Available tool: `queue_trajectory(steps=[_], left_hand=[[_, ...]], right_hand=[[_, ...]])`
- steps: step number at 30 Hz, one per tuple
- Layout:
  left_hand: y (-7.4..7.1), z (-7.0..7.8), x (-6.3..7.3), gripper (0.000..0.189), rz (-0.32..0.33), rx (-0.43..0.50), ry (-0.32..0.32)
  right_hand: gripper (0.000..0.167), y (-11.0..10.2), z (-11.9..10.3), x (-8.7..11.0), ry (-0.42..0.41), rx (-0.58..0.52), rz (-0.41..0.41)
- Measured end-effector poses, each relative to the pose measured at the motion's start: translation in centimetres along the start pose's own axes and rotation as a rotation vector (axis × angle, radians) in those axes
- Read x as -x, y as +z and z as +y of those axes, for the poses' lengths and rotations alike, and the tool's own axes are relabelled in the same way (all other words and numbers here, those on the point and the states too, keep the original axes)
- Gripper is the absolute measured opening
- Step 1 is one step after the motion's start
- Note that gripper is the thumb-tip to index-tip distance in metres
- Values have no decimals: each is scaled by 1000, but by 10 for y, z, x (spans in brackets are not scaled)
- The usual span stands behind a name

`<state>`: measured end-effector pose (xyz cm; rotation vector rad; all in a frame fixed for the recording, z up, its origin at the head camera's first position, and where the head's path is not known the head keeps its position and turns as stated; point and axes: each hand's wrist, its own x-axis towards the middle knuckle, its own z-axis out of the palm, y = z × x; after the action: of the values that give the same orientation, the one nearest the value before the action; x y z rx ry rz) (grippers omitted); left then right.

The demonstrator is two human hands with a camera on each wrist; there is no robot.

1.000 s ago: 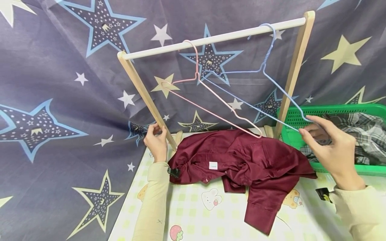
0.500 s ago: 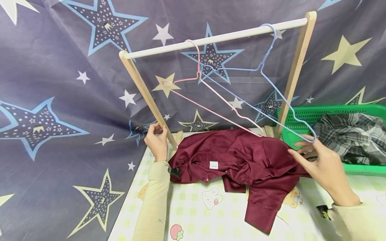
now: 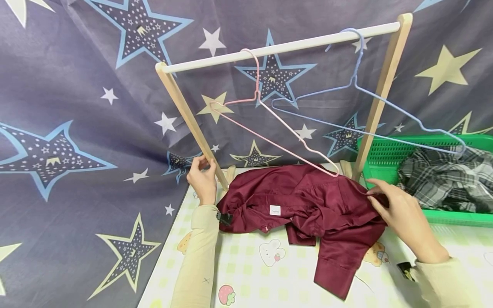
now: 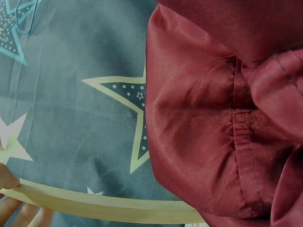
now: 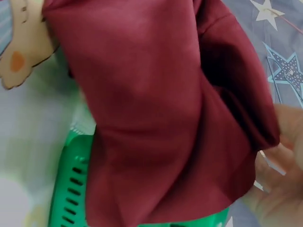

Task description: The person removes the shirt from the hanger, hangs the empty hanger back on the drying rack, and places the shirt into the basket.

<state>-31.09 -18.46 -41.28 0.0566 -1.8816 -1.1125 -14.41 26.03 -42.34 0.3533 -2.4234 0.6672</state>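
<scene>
Dark star-printed curtain (image 3: 88,179) fills the background, along the far edge of the surface (image 3: 246,273) and down its left edge. Surface cover: pale green-and-white check with cartoon prints.

Rack (image 3: 285,47) stands at the far edge of the surface: two wooden posts, white bar across the top, right end looking higher from where I stand. Green basket (image 3: 443,216) at the far right corner, just beyond the right post; grey plaid cloth (image 3: 443,179) lies crumpled inside it.

Dark red shirt (image 3: 296,196) lies rumpled along the far edge of the surface, at the foot of the rack; one short sleeve points toward the near edge.

Blue hanger (image 3: 355,79) hooked over the bar near its right end, its right tip in front of the basket. Pink hanger (image 3: 257,85) hooked left of mid-bar; its lower tip overlaps the shirt in my view, contact unclear.

Hands well apart. Left hand (image 3: 203,179) pinches the left post low down. Right hand (image 3: 406,214) pinches the shirt's right part between thumb and fingers. Pale sleeves on both arms.

Smallest: white label (image 3: 275,210) on the shirt, facing up.
</scene>
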Motion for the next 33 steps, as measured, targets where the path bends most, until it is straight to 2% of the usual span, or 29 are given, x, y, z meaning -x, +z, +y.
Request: queue_trajectory(steps=[6, 11, 22, 28, 33], left_hand=[[-1, 0, 0, 13, 0, -3, 1], [0, -1, -2, 13, -1, -8, 6], [0, -5, -1, 14, -6, -8, 9], [-1, -4, -1, 14, -11, -13, 2], [-1, -2, -1, 14, -16, -14, -2]], right_hand=[[44, 0, -15, -11, -19, -46, 27], [37, 11, -29, -25, -47, -118, 58], [27, 56, -47, -47, -60, -256, 98], [22, 84, -61, -56, -94, -391, 43], [18, 106, -71, -62, -126, -435, 18]])
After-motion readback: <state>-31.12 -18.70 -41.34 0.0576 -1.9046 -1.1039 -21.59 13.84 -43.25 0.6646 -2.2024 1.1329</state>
